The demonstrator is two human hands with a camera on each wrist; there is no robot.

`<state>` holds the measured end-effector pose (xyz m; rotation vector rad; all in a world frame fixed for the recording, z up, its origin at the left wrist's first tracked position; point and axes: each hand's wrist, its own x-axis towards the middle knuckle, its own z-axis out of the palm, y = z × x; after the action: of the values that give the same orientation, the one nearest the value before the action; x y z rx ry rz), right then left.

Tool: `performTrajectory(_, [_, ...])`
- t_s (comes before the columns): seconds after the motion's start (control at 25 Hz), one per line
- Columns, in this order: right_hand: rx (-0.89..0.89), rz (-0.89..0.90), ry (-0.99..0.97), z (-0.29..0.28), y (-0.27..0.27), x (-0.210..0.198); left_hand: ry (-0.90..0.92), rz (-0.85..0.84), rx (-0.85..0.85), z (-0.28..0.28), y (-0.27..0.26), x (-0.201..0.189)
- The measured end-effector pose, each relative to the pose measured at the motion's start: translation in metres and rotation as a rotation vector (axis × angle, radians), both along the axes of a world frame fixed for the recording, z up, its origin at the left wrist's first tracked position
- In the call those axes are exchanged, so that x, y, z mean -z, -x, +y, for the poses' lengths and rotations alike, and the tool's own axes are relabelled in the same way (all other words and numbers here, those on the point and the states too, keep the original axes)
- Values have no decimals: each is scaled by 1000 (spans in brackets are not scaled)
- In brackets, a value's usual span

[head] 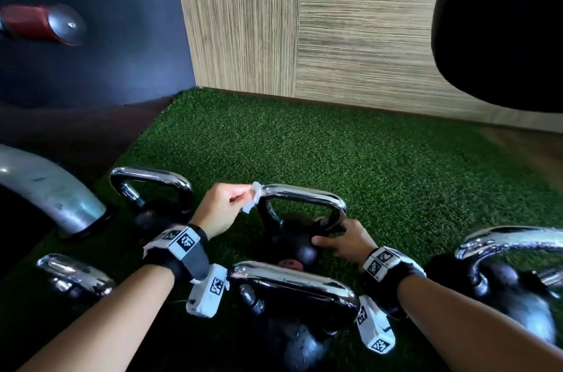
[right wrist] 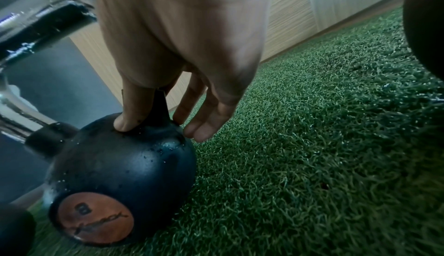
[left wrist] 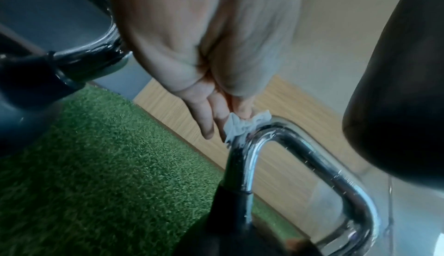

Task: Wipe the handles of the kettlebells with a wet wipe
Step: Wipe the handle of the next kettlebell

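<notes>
A black kettlebell [head: 289, 242] [right wrist: 120, 165] with a chrome handle [head: 304, 195] [left wrist: 312, 155] stands on the green turf [head: 335, 152]. My left hand [head: 240, 198] [left wrist: 230, 121] pinches a crumpled white wet wipe [head: 255, 198] [left wrist: 240, 127] against the handle's top left corner. My right hand [head: 330, 237] [right wrist: 158, 127] grips the black foot of the handle's right leg. Its thumb presses on the ball, and the other fingers curl round the far side.
More chrome-handled kettlebells stand around: back left [head: 152, 178], front centre [head: 292, 277], front left [head: 73, 274], right [head: 511, 243]. A grey metal tube [head: 54, 191] lies left. A black bag [head: 502, 21] hangs top right before the wooden wall [head: 335, 21].
</notes>
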<state>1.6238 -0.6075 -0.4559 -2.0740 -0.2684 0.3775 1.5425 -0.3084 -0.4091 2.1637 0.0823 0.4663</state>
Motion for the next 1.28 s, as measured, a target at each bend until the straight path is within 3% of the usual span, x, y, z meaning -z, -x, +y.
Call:
performTrajectory(0.08, [-16,-12,4,-1,-1,2,30,-22,11,2,1,8])
performTrajectory(0.24, [-27,-37,-26,-1,-1,0,244,178,123,-10,6,30])
performTrajectory(0.32, [-17,-33,-60,-1,-1,-2,264,227,166,-13,4,28])
performTrajectory(0.48, [-29,-34,-33,-5,5,-11,-13,275,266,-8,7,11])
performTrajectory(0.6, [-144,-83,183,-12,6,-26,-124,293,129,-7,5,4])
performTrajectory(0.84, [-416,-97,469,-14,32,-80,-258,355,31,-35,-42,-26])
performTrajectory(1.04, [-547,-118,566,8,35,-85,-287,403,62,-67,-80,-43])
performTrajectory(1.12, [-467,-123,481,17,24,-79,-133,469,130,-65,-86,-36])
performTrajectory(1.2, [-222,-143,337,25,16,-72,20,502,154,-60,-85,-25])
performTrajectory(1.28, [-103,-72,306,33,7,-62,-71,473,170,-59,-81,-17])
